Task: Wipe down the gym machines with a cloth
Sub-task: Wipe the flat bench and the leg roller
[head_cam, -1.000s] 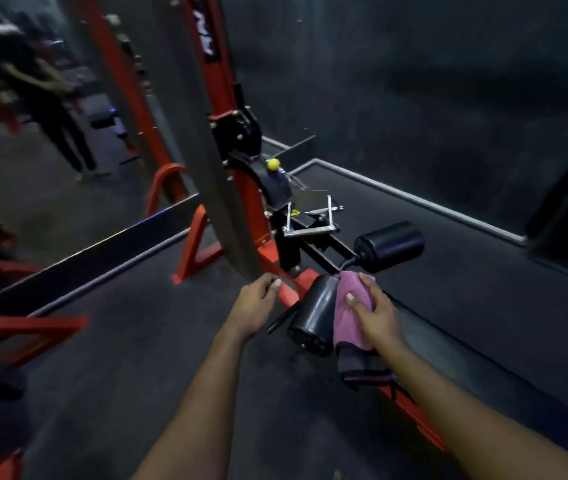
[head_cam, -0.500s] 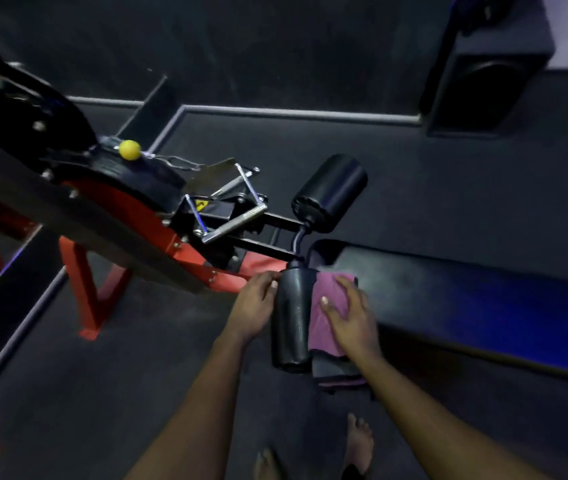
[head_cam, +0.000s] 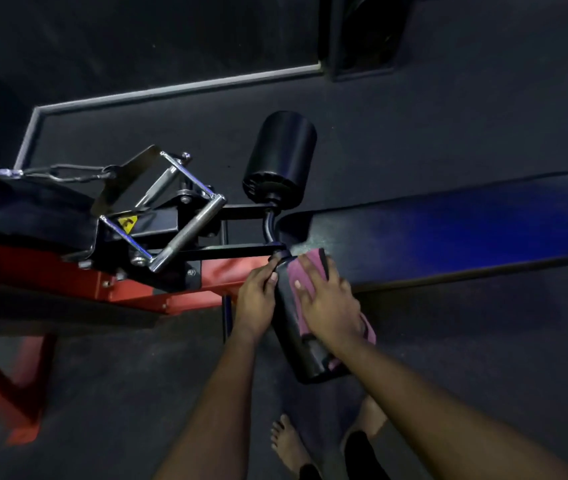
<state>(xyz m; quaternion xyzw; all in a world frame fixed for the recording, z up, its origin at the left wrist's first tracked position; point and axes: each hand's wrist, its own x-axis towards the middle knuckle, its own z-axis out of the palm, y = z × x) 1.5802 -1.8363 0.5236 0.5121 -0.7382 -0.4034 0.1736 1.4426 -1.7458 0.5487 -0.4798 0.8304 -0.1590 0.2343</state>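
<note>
cloth (head_cam: 316, 260) looks soft, light and limp, so it would likely bunch or slip unless pinned flat under a spread palm. it is pink with a dark edge, draped over the near black roller pad (head_cam: 305, 362) beside the bench pad (head_cam: 448, 233). right hand (head_cam: 331, 306) lies on it, fingers straight, pressing down; left hand (head_cam: 254, 299) curls round the roller's inner end, probably to steady it.

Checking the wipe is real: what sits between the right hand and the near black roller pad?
The pink cloth lies between the right hand and the roller pad, as the head view shows.
</note>
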